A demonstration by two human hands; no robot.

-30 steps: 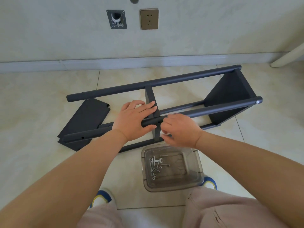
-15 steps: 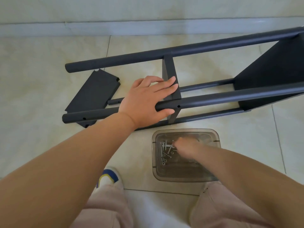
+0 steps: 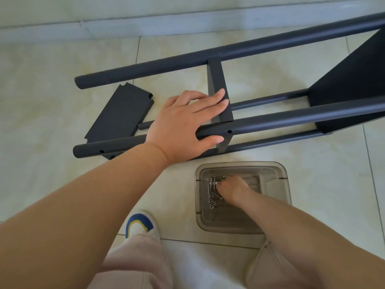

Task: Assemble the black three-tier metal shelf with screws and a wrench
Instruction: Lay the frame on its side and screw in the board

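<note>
Head view: black shelf frame (image 3: 291,119) lay on side on glossy tiled floor (image 3: 41,90), baseboard (image 3: 145,24) just beyond. Left hand (image 3: 183,124) gripped near round matte tube, fingers flat over middle panel (image 3: 219,94). Loose flat panel (image 3: 120,113) at frame's left end. Right hand (image 3: 233,187) inside clear plastic tub (image 3: 277,176), among screws (image 3: 212,191); grasp cannot be told. Open floor left of tub.
</note>
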